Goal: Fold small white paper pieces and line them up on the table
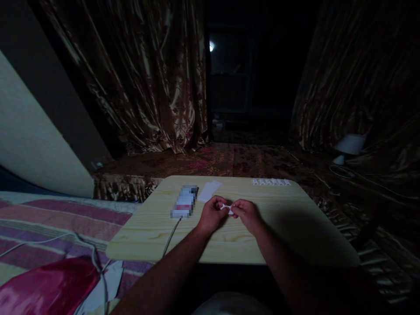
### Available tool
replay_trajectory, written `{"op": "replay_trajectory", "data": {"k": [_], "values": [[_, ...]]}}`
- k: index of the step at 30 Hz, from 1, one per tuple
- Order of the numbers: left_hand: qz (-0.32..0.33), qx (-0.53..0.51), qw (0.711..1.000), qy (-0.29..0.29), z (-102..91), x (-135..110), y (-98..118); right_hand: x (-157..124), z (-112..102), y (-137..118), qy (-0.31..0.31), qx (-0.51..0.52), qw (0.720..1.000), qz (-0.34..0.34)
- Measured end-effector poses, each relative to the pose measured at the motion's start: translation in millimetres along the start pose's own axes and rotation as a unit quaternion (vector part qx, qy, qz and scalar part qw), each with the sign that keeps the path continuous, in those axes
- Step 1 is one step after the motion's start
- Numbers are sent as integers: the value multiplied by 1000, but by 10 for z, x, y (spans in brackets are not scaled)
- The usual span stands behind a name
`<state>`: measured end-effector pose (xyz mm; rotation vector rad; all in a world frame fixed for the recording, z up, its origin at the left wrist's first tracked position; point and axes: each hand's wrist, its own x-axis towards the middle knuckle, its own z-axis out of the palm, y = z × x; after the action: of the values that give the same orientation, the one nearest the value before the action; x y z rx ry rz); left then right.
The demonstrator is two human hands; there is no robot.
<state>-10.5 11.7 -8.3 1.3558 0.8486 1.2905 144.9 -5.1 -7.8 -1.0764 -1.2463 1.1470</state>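
My left hand [211, 215] and my right hand [246, 214] meet above the middle of the table. Both are closed, pinching a small white piece of paper [228, 209] between thumbs and fingers. A pointed corner of it sticks up, and the fingers cover much of the rest. Just beyond my left hand lie some white paper sheets [209, 190]. At the table's far right edge stands a row of several small white pieces [271, 182], too small to make out in detail.
The pale wooden table [147, 236] has rounded corners. A phone [184, 201], its screen blurred, lies left of my hands with a cable [171, 236] running off the near edge. Striped bedding [65, 214] is at left. A small lamp [350, 144] stands far right.
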Motion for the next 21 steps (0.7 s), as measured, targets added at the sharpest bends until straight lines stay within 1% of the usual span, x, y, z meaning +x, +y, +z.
{"op": "replay_trajectory", "data": {"k": [7,17,21], "values": [[-1,-19,1000,-17,-14,9,-29,24,6,69,11,1,1000,-7],[2,-6,1000,-2,-15,17,-31,19,-10,64,21,-14,999,-22],[-6,-15,1000,-2,-9,8,-6,28,-22,77,10,-12,1000,-16]]}}
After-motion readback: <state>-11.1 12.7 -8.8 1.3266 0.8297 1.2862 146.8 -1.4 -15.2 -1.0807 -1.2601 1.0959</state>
